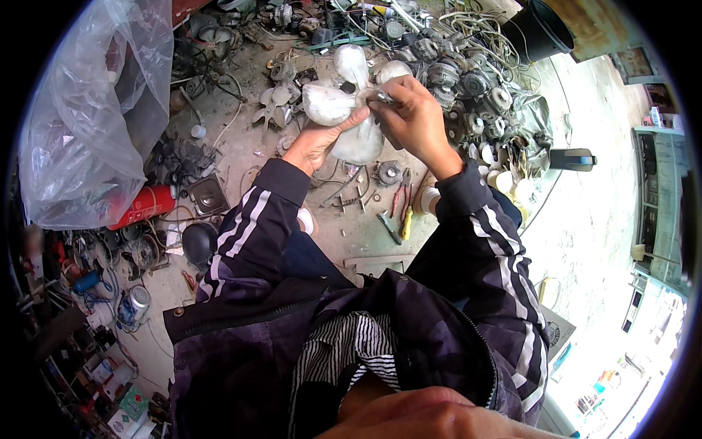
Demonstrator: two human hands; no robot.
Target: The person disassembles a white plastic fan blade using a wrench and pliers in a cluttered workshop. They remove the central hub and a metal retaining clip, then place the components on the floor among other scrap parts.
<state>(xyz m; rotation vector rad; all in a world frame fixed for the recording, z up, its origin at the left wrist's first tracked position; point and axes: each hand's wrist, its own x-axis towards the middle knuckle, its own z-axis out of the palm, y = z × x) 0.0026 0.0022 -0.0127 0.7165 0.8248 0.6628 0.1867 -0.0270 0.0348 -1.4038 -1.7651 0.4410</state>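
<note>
A whitish, translucent fan blade (327, 104) with several rounded lobes is held up in front of me, over the floor. My left hand (318, 140) grips it from below left, the thumb pressed along one lobe near the hub. At the hub, the fingers of my right hand (415, 117) are pinched together around a small, shiny, metallic-looking piece that I cannot make out. On the floor beneath lie red-handled pliers (401, 196), a screwdriver with a yellow handle (407, 224) and another dark-handled tool (390, 228).
Small motors (442, 75) and cables (479, 36) are heaped at the far right, beside a black bucket (537, 31). A clear plastic bag (88, 146) bulges at the left above a red cylinder (146, 205). A grey fan blade (274, 107) lies beyond my left hand.
</note>
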